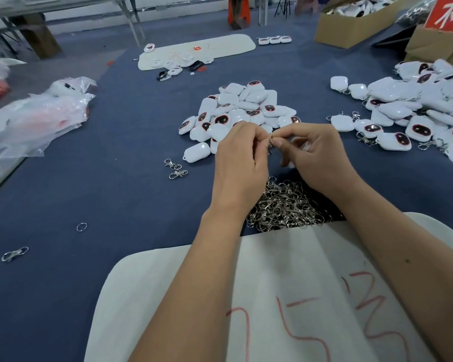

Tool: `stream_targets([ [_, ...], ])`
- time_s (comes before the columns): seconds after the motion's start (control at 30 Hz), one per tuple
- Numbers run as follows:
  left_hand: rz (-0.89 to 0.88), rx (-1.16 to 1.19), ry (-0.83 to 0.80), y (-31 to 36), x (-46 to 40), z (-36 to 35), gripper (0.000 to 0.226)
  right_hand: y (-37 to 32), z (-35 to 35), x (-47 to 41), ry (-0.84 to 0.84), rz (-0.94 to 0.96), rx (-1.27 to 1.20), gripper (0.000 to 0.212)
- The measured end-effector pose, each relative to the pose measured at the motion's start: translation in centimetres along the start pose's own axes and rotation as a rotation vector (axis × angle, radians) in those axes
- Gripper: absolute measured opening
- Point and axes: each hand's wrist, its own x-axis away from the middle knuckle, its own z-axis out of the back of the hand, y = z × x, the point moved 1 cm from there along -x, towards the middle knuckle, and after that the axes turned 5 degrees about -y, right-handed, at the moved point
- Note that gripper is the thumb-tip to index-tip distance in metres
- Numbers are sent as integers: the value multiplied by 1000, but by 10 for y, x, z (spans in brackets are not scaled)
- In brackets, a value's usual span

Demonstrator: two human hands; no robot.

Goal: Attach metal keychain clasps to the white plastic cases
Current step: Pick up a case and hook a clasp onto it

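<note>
A small metal clasp (270,142) hung between the two hands above the blue table (120,194), just near of the middle pile of white cases (242,111). The left hand (239,163) had its fingers curled in and pinched the clasp's top from the left. The right hand (318,155) pinched it from the right with thumb and forefinger, and its other fingers were curled around something white (most likely a case, though it was too hidden to tell).

Directly beneath the hands, on the near side, lay a heap of loose clasps (285,207), partly resting against the far edge of a white sheet (168,296) marked with red scrawl, over which both forearms reached. Two stray clasps (175,169) lay on the cloth left of the hands, beside a lone white case (197,152). Farther left, near the table's near-left part, sat a single ring (81,227) and another clasp (15,254).

To the right spread a larger pile of cases with clasps fitted (413,111). Crumpled plastic bags (39,116) lay at the left edge. At the far side were a white tray (196,52) and, at the far right, a cardboard box (351,30) of more cases.
</note>
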Motion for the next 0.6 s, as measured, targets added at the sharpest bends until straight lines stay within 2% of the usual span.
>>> stream_targets([
  [0.13, -28, 3, -6, 1, 0, 0, 11, 0, 2, -1, -56, -28, -111, 10],
  [0.37, -56, 5, -35, 3, 0, 1, 11, -2, 6, 0, -29, -60, -131, 9],
  [0.5, -44, 1, -43, 1, 0, 1, 12, -6, 2, 2, 11, -36, -59, 8],
  [0.6, -20, -1, -51, -1, 0, 2, 13, -11, 1, 3, 37, 45, 105, 11],
])
